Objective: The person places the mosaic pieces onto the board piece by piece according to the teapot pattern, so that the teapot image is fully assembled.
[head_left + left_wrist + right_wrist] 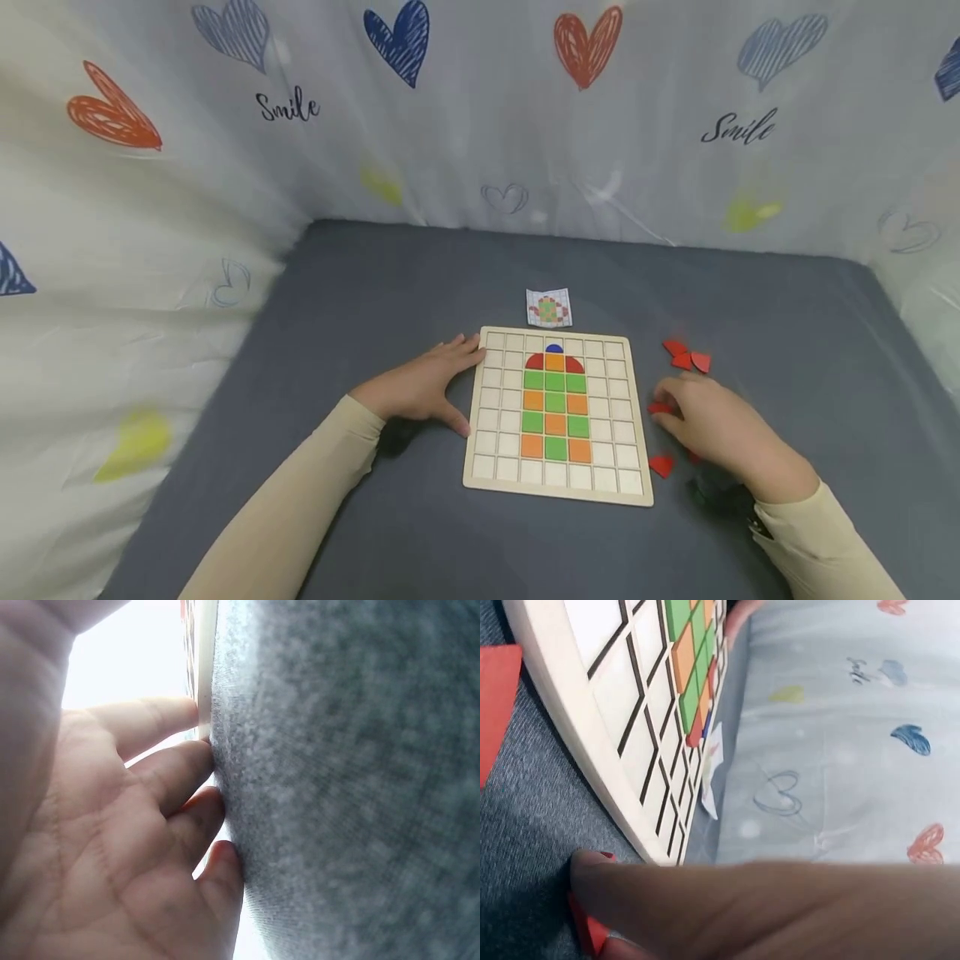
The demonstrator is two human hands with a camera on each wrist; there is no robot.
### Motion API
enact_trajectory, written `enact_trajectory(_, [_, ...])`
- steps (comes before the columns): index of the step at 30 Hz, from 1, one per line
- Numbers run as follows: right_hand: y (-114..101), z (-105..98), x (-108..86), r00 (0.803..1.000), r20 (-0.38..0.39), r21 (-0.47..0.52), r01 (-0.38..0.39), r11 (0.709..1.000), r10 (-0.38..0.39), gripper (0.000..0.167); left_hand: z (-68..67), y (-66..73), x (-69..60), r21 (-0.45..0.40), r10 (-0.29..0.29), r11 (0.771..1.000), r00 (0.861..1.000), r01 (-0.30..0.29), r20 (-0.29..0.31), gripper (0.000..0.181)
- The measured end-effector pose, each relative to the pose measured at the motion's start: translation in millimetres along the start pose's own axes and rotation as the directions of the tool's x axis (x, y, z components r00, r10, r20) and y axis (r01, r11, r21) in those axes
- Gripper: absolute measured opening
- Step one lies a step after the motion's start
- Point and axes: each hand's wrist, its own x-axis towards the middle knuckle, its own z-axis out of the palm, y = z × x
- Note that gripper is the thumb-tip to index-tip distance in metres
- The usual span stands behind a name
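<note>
A flat wooden grid board [611, 388] lies in the lower middle of the head view, with green, orange, red and blue tiles [555, 403] set in it. The left hand [423, 383] touches its left edge. At lower right, the right hand [716, 429] pinches a red piece [659, 408].

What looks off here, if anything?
Only minor: the card beyond the board looks slightly curled, its edges wavy rather than flat. Several red pieces lie scattered right of the board, but that reads as loose stock. Placed tiles sit squarely; no spill or damage visible.
</note>
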Motion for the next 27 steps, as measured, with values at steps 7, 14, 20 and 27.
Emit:
enact_trajectory(7, [-5.7, 5.9, 0.1, 0.996, 0.035, 0.019, -0.085, 0.996, 0.084, 0.005, 8.4, -2.6, -6.4, 0.003, 0.01, 1.0, 1.0, -0.01, -0.023, 0.12])
enact_trajectory(14, [-2.7, -0.4, 5.9, 0.996, 0.006, 0.003, -0.087, 0.996, 0.087, 0.01, 4.9, -2.4, -1.1, 0.007, 0.026, 1.0, 0.999, -0.026, -0.046, 0.121])
enact_trajectory(20, [-14.3, -5.8, 13.0, 0.993, -0.01, 0.036, -0.117, 0.992, 0.117, 0.014, 3.7, -1.0, -2.5, 0.006, 0.017, 1.0, 0.999, -0.016, -0.05, 0.122])
enact_trajectory(27, [-36.6, -7.8, 36.4, 0.995, -0.039, 0.048, -0.085, 0.995, 0.086, 0.008, 1.9, -0.6, -3.4, -0.001, 0.01, 1.0, 0.998, -0.01, -0.058, 0.121])
